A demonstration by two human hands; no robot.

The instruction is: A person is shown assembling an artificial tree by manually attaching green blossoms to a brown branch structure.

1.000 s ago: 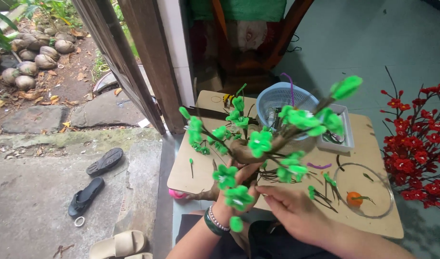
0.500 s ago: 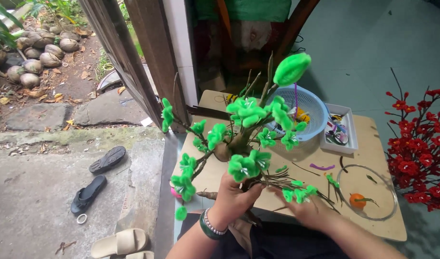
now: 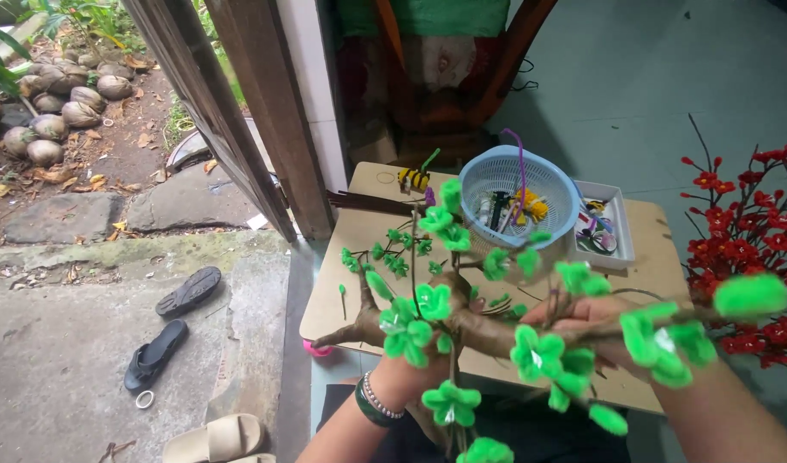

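Over the low wooden surface (image 3: 372, 225), the left hand (image 3: 411, 370) is wrapped around the brown trunk of a craft tree (image 3: 462, 330) with green pipe-cleaner blossoms, holding it tipped sideways. The right hand (image 3: 595, 321) grips a branch, fingers curled round it. A blue basket (image 3: 518, 195) sits behind; red blossoms (image 3: 745, 249) stand nearby.

No packages, labels, signs or screens show — none anywhere.
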